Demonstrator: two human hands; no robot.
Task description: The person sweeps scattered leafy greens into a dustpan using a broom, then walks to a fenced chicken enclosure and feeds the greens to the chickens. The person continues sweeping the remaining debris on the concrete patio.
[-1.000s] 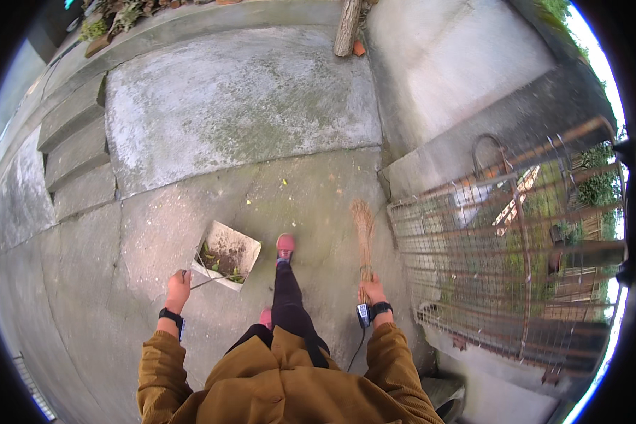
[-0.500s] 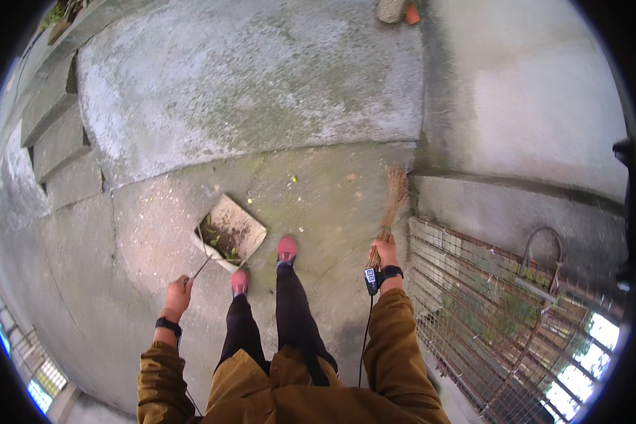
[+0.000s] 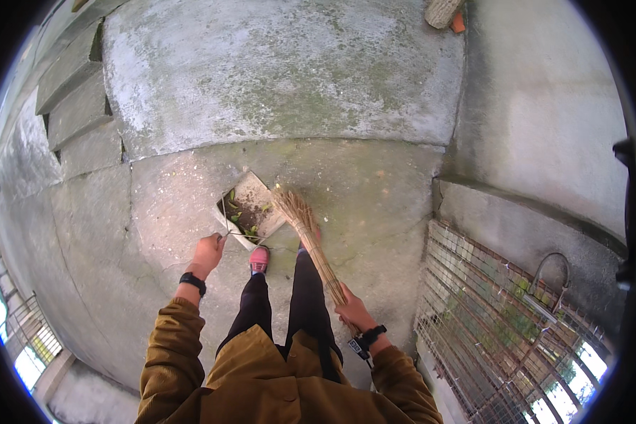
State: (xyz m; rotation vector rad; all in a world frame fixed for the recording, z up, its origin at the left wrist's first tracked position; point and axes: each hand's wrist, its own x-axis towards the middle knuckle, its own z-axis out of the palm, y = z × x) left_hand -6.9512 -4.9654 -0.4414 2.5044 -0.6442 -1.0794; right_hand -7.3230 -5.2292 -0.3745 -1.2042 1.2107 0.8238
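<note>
My left hand is closed round the thin wire handle of a pale, boxy dustpan on the concrete. Dark soil and several green leaves lie inside the pan. Gripped in my right hand is a straw broom, slanting up and left from my fist. Its bristle end reaches the pan's right edge; whether it touches the pan or the ground I cannot tell. The broom partly hides my right shoe, while my left pink shoe shows just below the pan.
Concrete steps rise at the left. A rusty metal grate with a curved handle stands at the right, by a low ledge and wall. A log and an orange piece lie at the far edge. Pale specks dot the floor.
My right hand has swung the broom from the far right leftward to the dustpan and come nearer my body. My left hand, still on the handle, has moved up beside the pan.
</note>
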